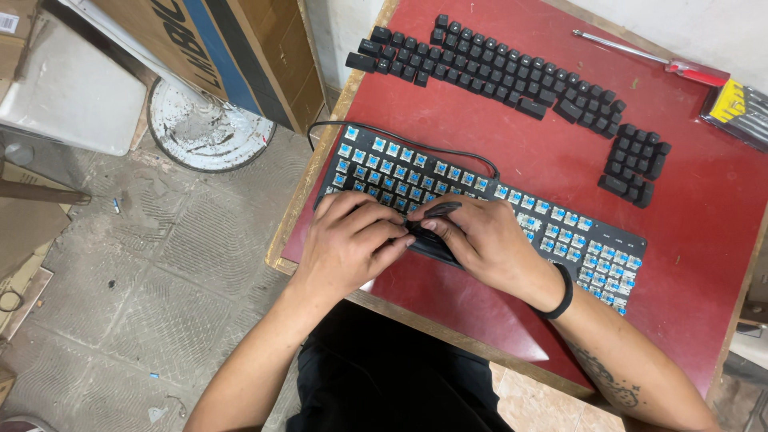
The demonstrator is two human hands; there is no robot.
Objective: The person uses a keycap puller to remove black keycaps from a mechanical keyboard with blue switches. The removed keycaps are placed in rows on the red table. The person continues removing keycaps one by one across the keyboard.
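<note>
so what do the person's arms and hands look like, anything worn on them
Both forearms are bare, with no sleeves or gloves. The right hand has a plain black band round its wrist and a dark tattoo on the forearm. The left hand wears nothing visible.

At eleven o'clock a big brown cardboard box (232, 56) with a blue stripe leans over the floor; at two o'clock a yellow and black tool pack (740, 112) lies on the red table (704, 232) edge
</note>
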